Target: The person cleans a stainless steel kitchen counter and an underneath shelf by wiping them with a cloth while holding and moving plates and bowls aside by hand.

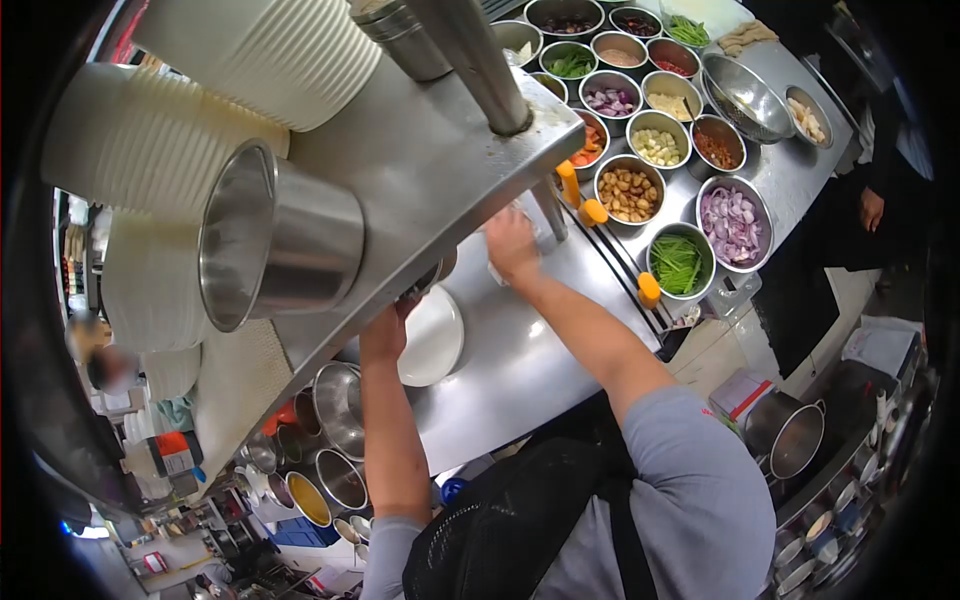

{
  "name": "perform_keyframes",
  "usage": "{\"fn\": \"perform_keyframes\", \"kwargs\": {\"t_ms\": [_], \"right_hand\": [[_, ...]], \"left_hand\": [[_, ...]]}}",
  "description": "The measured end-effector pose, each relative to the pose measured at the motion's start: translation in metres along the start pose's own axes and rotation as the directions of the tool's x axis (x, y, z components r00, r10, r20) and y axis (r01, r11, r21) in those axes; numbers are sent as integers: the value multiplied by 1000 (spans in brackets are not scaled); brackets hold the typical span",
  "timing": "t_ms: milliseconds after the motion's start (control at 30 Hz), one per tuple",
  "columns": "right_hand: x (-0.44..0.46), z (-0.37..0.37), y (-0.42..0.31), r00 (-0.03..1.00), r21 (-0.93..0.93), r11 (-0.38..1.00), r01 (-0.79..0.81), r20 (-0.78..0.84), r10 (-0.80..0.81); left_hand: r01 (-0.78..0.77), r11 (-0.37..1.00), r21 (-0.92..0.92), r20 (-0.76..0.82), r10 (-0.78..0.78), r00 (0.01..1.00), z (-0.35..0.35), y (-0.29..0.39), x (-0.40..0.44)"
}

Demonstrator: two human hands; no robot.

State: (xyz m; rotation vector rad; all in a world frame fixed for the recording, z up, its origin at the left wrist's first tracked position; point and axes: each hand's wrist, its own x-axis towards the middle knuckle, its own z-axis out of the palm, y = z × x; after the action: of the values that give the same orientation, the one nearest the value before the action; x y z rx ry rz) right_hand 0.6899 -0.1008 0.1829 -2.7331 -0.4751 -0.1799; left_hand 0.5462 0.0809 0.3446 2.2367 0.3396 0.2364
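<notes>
My right hand (512, 245) is over the steel counter (500, 365), close to the shelf post. Motion blurs its fingers. Something pale and thin, perhaps a cloth or paper, shows at its edge, but I cannot make out whether it is gripped. Partly under the raised shelf's edge is my left hand (384, 335), with its fingers mostly hidden. Right beside it on the counter lies a round white plate (435, 340). The rim of a metal container (446, 265) peeks out from below the shelf, just beyond the left hand.
Over the counter runs a steel shelf (400, 150) with a metal pot (320, 235) and stacked white containers (230, 60). Bowls of chopped onion (735, 225), green strips (678, 265) and other ingredients line the far side, behind black rails with orange knobs (592, 212). A person's hand (871, 210) shows at right.
</notes>
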Motion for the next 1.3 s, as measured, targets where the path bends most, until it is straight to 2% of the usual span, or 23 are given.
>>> {"fn": "perform_keyframes", "kwargs": {"t_ms": [33,67,100,133,167,300,400,467,500,567,600,700,767,833,867,900,967,1033,1100,1133,1200,1233,1300], "right_hand": [[12,5,4,1000,5,1000,1,-5,-1],[25,10,11,988,62,997,-47,-144,56],[35,16,13,955,125,988,-87,-272,119],[41,-21,12,983,350,924,-152,-41,177],[47,-16,12,984,352,923,-152,-33,175],[57,13,16,988,164,975,-152,-3,154],[43,10,19,997,8,997,-71,-3,71],[15,-25,10,993,-296,955,24,117,12],[5,-34,8,994,-303,953,17,109,18],[-11,-48,2,913,-130,990,59,408,-1],[-12,-62,-2,867,-123,992,-24,491,82],[10,-104,-1,940,-41,998,39,340,-22],[33,-75,7,967,-86,995,54,253,-31],[39,-41,16,999,15,1000,-22,40,21],[37,-24,23,997,231,970,-69,60,56],[31,-14,24,996,232,970,-75,57,63],[9,1,23,988,108,991,82,-141,-67],[-12,14,22,977,81,981,178,-138,-166],[-23,11,27,878,91,877,472,-136,-459],[-28,-7,29,878,84,879,470,-144,-456],[-37,-45,31,870,251,884,394,210,-447],[-30,-57,31,870,250,883,398,202,-449],[-19,-70,30,971,199,963,180,120,-206]], "left_hand": [[210,904,-373,-9,-230,973,-7,4,-8],[358,633,-686,71,-432,899,-12,7,-13],[358,637,-683,69,-431,900,-18,7,-17],[393,617,-681,72,-478,875,-22,7,-23],[428,593,-682,75,-526,847,-25,7,-27],[384,548,-743,81,-496,864,-29,14,-42],[418,503,-757,62,-581,811,-30,14,-48],[411,542,-733,86,-525,847,-32,11,-49],[408,542,-735,92,-516,852,-30,13,-48],[398,539,-742,87,-512,855,-27,20,-46],[395,539,-744,88,-507,858,-27,22,-46],[393,536,-747,94,-500,861,-25,25,-47],[380,564,-733,97,-467,879,-25,26,-47],[382,565,-732,114,-450,885,-23,25,-47],[378,562,-736,129,-431,893,-21,26,-46],[379,565,-733,133,-428,894,-20,28,-46],[394,582,-711,160,-412,897,-17,32,-47],[403,562,-722,178,-412,894,-12,35,-48],[393,550,-737,192,-387,902,-4,40,-42],[400,559,-727,184,-402,897,-1,39,-42],[403,572,-714,170,-418,893,0,43,-47],[394,575,-717,159,-415,896,1,51,-48],[395,578,-714,149,-426,892,-2,52,-54]]}}
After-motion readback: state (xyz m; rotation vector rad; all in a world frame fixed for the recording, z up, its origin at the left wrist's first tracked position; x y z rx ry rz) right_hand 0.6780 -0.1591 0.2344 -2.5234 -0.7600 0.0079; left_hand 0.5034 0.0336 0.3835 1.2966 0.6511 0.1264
